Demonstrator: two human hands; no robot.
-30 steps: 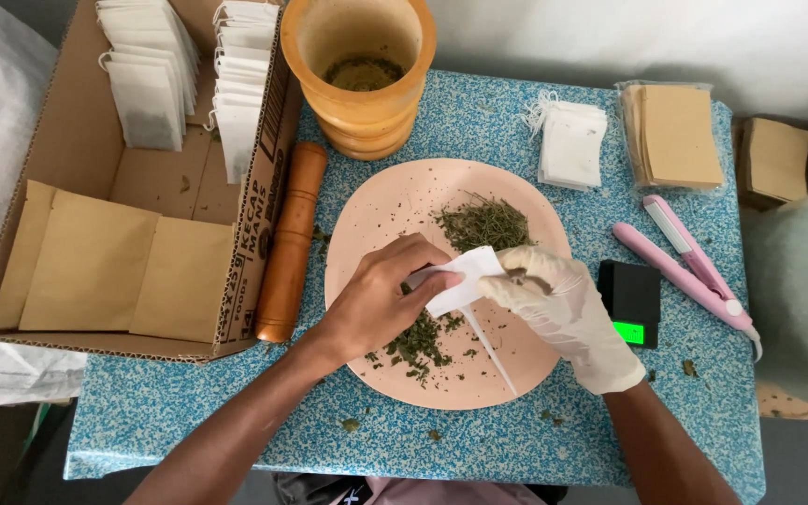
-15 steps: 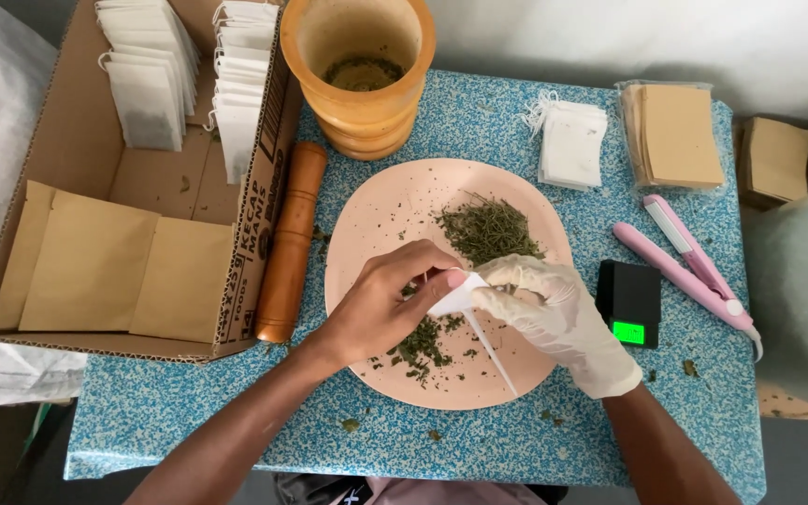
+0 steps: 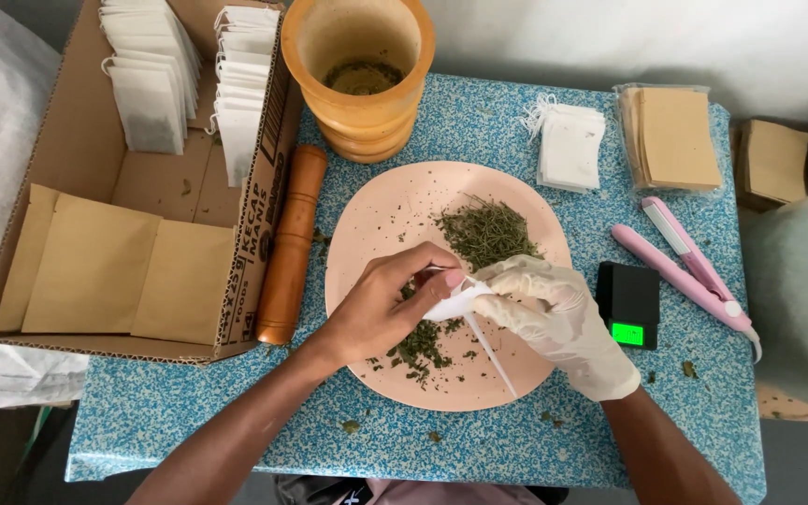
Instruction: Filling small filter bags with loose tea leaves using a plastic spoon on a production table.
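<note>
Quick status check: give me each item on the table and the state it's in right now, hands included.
left hand: bare, pinching the small white bag
right hand: gloved, holding the same bag
small white bag: held over the plate
pink plate: dried herbs heaped and scattered on it
mortar: upright, some herb inside
pestle: lying flat
scale: display lit
cardboard box: open, packets inside

Your blue speckled table [image 3: 516, 440] carries a pink plate [image 3: 385, 220], a wooden mortar [image 3: 362, 112], a pestle [image 3: 290, 245], a cardboard box [image 3: 77, 150], white bags [image 3: 570, 147], brown envelopes [image 3: 673, 137], a black scale [image 3: 630, 304] and a pink sealer [image 3: 686, 265].
</note>
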